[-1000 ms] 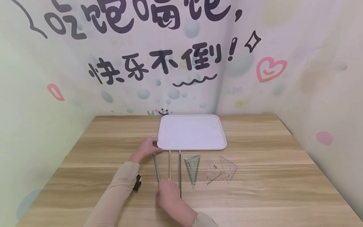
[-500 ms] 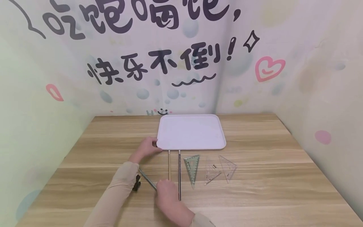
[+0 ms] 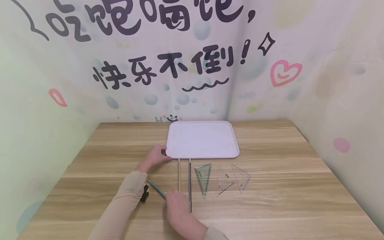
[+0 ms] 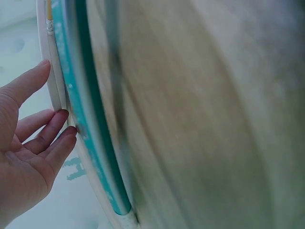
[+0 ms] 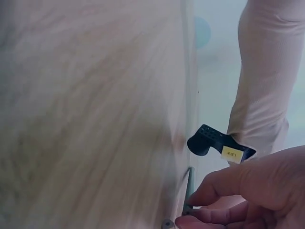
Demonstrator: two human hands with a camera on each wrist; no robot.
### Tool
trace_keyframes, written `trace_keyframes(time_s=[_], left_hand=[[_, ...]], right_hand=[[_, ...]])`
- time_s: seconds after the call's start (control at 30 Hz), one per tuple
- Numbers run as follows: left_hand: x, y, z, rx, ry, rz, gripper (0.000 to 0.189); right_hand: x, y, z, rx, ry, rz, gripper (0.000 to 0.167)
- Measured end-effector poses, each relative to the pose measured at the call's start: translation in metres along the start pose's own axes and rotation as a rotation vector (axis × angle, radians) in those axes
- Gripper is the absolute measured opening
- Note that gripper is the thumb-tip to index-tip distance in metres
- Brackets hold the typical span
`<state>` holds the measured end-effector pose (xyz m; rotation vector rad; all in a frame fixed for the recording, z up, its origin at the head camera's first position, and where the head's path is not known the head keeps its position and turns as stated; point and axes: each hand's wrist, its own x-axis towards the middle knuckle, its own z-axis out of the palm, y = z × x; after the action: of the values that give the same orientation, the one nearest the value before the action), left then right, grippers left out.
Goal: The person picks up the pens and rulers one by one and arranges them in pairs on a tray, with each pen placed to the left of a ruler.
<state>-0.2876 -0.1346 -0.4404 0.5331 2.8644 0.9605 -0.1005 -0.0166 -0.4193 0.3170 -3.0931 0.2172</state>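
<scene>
My left hand [image 3: 154,158] is at the near left corner of the white tray [image 3: 202,140], thumb by the near edge and fingers by the left side. In the left wrist view its fingertips touch the rim, fingers loosely bent. My right hand [image 3: 181,210] pinches a teal pencil [image 3: 156,189], which slants up and left toward the left sleeve. Up close, the pencil [image 4: 90,109] crosses the left wrist view, ferrule end lowest. To its right lie a tan pencil [image 3: 179,173], partly hidden by the right hand, and a black pencil [image 3: 190,186], both with ends at the tray edge.
Right of the pencils lie a green set square [image 3: 204,178] and two clear set squares, one [image 3: 225,185] beside the other [image 3: 242,178]. A black device [image 5: 217,143] with a yellow label shows at the left sleeve. A printed wall covering [image 3: 135,103] stands behind the wooden table.
The teal pencil has swung from nearly upright beside the tan pencil to a leftward slant, its far end now by the left cuff. The left hand has stayed at the tray corner.
</scene>
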Motion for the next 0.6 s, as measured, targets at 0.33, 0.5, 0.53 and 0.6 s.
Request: trace_keyframes(time_s=[0.33, 0.5, 0.53, 0.6], left_hand=[[0.000, 0.002, -0.001, -0.016, 0.000, -0.009, 0.017], [-0.001, 0.003, -0.001, -0.009, 0.010, 0.010, 0.017], [-0.001, 0.003, -0.001, -0.009, 0.011, 0.011, 0.018], [-0.001, 0.003, -0.001, -0.008, 0.011, 0.009, 0.018]], right_hand=[[0.002, 0.022, -0.009, 0.246, 0.110, -0.004, 0.015], [0.006, 0.036, -0.008, 0.410, 0.109, -0.031, 0.017], [0.007, 0.038, -0.007, 0.454, 0.086, -0.034, 0.017], [0.009, 0.043, -0.007, 0.515, 0.045, -0.040, 0.017]])
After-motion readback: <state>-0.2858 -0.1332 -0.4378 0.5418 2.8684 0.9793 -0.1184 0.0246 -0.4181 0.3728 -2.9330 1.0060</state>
